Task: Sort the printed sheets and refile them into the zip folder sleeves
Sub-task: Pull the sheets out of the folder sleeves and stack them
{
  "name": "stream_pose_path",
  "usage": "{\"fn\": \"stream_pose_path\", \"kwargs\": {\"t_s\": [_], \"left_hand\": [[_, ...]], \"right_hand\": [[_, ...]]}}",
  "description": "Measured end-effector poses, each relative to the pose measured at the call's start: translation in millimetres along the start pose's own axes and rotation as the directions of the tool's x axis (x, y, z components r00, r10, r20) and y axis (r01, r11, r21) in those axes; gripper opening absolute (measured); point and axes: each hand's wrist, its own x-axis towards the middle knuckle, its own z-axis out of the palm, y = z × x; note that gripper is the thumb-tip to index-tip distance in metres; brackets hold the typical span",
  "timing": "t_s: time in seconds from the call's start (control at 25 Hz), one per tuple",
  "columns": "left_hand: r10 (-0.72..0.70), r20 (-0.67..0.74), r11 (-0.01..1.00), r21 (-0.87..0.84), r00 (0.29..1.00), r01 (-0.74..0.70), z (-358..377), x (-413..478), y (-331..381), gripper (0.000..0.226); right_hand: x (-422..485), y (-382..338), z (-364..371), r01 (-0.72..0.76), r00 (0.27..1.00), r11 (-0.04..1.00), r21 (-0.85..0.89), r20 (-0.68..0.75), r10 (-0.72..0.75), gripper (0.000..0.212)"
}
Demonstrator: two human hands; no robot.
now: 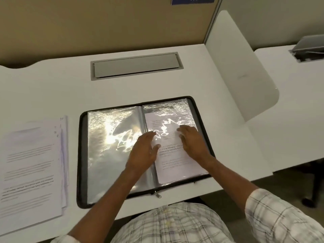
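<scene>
The printed sheet (pixel 175 165) lies skewed on the zip folder (pixel 82 155), over its right sleeve (pixel 175 106), long axis 11-to-5 — left hand (pixel 143 151) and right hand (pixel 192 141) both flat on it, gripping nothing. Right hand is nearer centre; left hand sits at its 9 o'clock edge.

The open zip folder (pixel 108 163) was laid on the white bench (pixel 52 88) near its front edge, with a stack of printed sheets (pixel 31 163) set just beside it.

At twelve o'clock I read a cropped "110" on the blue sign (pixel 192 0). At nine, the paper stack (pixel 33 163) bears a handwritten "10"; its print is blurred.
</scene>
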Motion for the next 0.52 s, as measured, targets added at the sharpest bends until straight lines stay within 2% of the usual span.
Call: {"fn": "stream_pose_path", "kwargs": {"t_s": [0.12, 0.28, 0.36, 0.44, 0.52], "left_hand": [[0.089, 0.112, 0.989, 0.107, 0.990, -0.101, 45, 14, 13, 0.067], [0.092, 0.142, 0.951, 0.280, 0.986, -0.129, 75, 19, 16, 0.069], [0.052, 0.095, 0.966, 0.249, 0.994, -0.074, 74, 24, 20, 0.056], [-0.006, 0.051, 0.981, 0.193, 0.999, -0.004, 67, 36, 24, 0.040], [-0.081, -0.070, 0.993, 0.074, 0.994, 0.086, 56, 48, 32, 0.033]], "right_hand": [[70, 8, -17, 0.092, 0.996, 0.995, 0.039, -0.005, -0.092, 0.035], [136, 15, -8, 0.278, 0.954, 0.960, -0.024, 0.122, -0.273, 0.045], [135, 26, 7, 0.378, 0.914, 0.923, -0.069, 0.188, -0.361, 0.047], [134, 39, 15, 0.413, 0.906, 0.908, -0.071, 0.135, -0.401, 0.045], [133, 45, 17, 0.458, 0.889, 0.882, -0.110, 0.089, -0.450, 0.045]]}}
